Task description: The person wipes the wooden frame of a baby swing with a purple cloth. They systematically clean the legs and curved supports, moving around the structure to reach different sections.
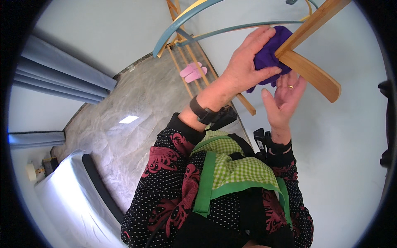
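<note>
Purple cloth [269,59] is bunched around the joint of a wooden rack, where an upright bar [310,28] meets a short curved arm [316,76]. My left hand [243,60] grips the cloth from the left, fingers along its upper side and thumb across its lower front. Just below, my right hand [283,97] is held palm up with the thumb spread away. Its fingertips reach up by the cloth's lower edge and partly behind the wooden arm; whether they touch the cloth is hard to tell.
Blue and yellow hangers [186,23] hang near my left hand. Wooden slats [180,63] of the rack run low, with pink slippers [194,72] among them. A pale wall [335,139] stands close on the right. Grey-blue curtains [62,73] and a white-covered bed [74,189] are left.
</note>
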The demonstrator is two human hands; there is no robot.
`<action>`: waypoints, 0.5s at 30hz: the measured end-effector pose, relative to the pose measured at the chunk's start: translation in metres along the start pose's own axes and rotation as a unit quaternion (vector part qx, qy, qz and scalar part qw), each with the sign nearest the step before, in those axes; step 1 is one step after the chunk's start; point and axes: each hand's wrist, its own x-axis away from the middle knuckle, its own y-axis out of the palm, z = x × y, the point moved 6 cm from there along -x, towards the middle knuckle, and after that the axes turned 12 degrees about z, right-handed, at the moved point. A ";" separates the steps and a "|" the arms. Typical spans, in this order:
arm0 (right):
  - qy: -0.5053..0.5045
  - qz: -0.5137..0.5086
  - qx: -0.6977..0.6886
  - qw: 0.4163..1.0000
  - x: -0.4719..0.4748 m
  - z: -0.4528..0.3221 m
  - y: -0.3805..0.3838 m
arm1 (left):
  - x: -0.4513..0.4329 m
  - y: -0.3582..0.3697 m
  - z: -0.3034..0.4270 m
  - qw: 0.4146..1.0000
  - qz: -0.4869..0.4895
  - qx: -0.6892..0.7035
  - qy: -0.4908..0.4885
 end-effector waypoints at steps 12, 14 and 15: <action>0.144 -0.041 0.132 0.980 0.063 0.086 0.000 | 0.096 -0.002 -0.099 0.970 -0.147 0.016 -0.191; 0.172 -0.067 0.141 0.973 0.070 0.094 -0.002 | 0.117 -0.003 -0.119 0.964 -0.173 0.006 -0.201; 0.224 -0.078 0.166 0.957 0.076 0.102 -0.005 | 0.127 -0.003 -0.129 0.961 -0.189 -0.006 -0.201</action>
